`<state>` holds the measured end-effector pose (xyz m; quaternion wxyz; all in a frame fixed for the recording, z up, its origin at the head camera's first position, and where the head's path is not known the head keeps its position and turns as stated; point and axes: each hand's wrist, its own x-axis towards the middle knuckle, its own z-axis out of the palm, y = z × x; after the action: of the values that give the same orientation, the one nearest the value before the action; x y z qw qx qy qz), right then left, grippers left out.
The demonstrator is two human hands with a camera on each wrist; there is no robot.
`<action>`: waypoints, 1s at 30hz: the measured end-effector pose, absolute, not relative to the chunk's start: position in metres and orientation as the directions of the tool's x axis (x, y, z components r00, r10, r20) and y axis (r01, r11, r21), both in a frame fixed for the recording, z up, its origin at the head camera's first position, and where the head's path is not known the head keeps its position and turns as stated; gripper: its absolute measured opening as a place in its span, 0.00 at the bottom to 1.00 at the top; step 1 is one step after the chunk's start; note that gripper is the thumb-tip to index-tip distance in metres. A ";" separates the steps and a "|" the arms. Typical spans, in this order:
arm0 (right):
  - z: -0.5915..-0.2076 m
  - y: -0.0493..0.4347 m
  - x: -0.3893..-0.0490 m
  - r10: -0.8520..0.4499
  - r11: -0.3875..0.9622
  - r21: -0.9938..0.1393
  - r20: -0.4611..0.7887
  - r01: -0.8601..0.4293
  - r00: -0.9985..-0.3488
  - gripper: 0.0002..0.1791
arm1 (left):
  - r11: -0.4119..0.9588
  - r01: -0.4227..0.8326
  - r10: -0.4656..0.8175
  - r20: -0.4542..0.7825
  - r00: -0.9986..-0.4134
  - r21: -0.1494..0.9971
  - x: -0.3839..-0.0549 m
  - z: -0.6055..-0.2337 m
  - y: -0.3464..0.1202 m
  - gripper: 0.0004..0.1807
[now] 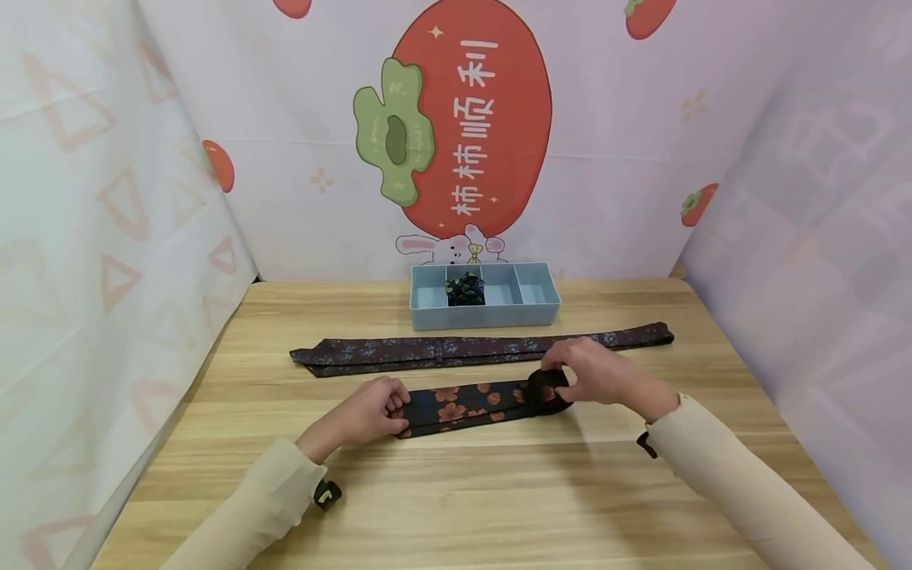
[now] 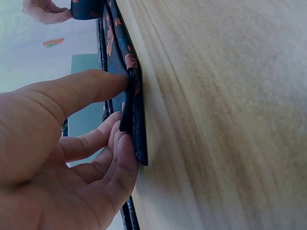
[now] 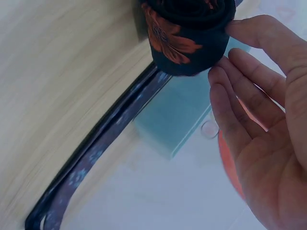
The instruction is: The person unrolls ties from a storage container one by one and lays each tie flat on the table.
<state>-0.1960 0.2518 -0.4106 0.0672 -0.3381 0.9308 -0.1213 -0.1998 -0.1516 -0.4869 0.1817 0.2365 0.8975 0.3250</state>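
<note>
A dark necktie with orange flowers [image 1: 463, 406] lies across the table, its right part wound into a coil [image 1: 547, 393]. At its wide left end, my left hand [image 1: 366, 410] pinches the fabric; the left wrist view has the thumb over the tie [image 2: 128, 62] and the fingers at its other edge. My right hand [image 1: 598, 370] holds the coil at its right side. In the right wrist view, thumb and fingertips touch the outer layer of the coil [image 3: 184, 45], whose spiral shows at the top.
Behind lies a second necktie [image 1: 385, 351], dark purple with blue flowers, stretched out lengthwise. A light blue box [image 1: 484, 317] with several compartments stands at the back, and a rolled dark patterned tie [image 1: 465, 290] sits in one of them. Printed cloth [image 1: 285, 214] hangs around the table.
</note>
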 end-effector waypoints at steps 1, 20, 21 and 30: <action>-0.411 0.257 -0.196 -0.635 0.752 -0.273 -0.052 -0.600 -0.771 0.17 | 0.676 0.304 0.542 -0.174 -0.822 0.671 -0.200 -0.487 -0.152 0.14; -0.405 0.268 -0.196 -0.611 0.772 -0.283 -0.085 -0.569 -0.787 0.15 | 0.690 0.281 0.528 -0.199 -0.826 0.668 -0.204 -0.486 -0.153 0.15; -0.404 0.264 -0.196 -0.615 0.769 -0.281 -0.085 -0.574 -0.784 0.15 | 0.691 0.280 0.526 -0.198 -0.827 0.667 -0.204 -0.486 -0.154 0.15; -0.410 0.229 -0.199 -0.649 0.747 -0.270 -0.095 -0.608 -0.755 0.15 | 0.687 0.269 0.524 -0.203 -0.827 0.675 -0.204 -0.488 -0.173 0.15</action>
<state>-0.1988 0.2287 -0.4105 0.0919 -0.3379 0.9300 -0.1120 -0.2044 -0.1728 -0.4875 0.1939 0.2209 0.8977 0.3284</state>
